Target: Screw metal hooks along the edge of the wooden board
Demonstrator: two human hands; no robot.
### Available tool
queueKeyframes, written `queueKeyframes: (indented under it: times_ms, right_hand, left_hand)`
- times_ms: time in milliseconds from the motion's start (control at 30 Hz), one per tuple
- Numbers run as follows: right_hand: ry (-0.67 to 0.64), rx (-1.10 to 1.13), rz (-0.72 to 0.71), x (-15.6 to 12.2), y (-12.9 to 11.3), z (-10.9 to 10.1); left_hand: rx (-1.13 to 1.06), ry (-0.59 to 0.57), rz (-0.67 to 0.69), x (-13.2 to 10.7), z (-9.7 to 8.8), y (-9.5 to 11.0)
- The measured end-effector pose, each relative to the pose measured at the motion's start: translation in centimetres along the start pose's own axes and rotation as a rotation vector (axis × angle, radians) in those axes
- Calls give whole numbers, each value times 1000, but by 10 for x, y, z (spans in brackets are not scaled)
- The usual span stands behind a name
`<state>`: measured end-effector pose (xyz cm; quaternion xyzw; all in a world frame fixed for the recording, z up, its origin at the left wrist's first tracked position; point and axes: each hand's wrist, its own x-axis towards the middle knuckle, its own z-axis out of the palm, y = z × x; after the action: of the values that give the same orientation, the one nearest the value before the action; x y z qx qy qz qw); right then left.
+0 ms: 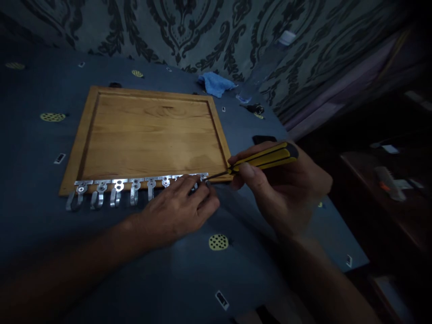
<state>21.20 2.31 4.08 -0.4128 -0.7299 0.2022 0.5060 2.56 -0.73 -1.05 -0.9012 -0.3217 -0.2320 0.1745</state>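
Note:
A wooden panel [148, 135] with a raised frame lies flat on a dark blue cloth. A metal strip of several hooks [114, 186] runs along its near edge. My left hand [178, 209] rests on the strip's right end, fingers curled and pressed onto the hooks there. My right hand [286, 184] is closed round a screwdriver [266, 157] with a yellow and black handle. Its thin tip points left and meets the strip's right end, just above my left fingertips.
A blue rag [216, 84] lies beyond the panel by the patterned wall. Small dark items [254, 108] sit at the back right, and a black flat object [263, 139] lies behind the screwdriver. The bed's edge drops off on the right, with a dim wooden surface [388, 193] beyond.

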Motion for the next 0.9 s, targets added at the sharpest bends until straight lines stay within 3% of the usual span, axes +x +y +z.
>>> queueKeyframes:
  times_ms: [367,767,900]
  right_hand:
    - [-132,39,6,3,2,-7]
    - [12,37,68,1,6,5]
    - [29,17,31,-1,4,6]
  left_hand:
    - [6,-10,-2,-1,1,0]
    - [12,-21,-1,-1,3,1]
    - [12,-8,5,-2,3,1]
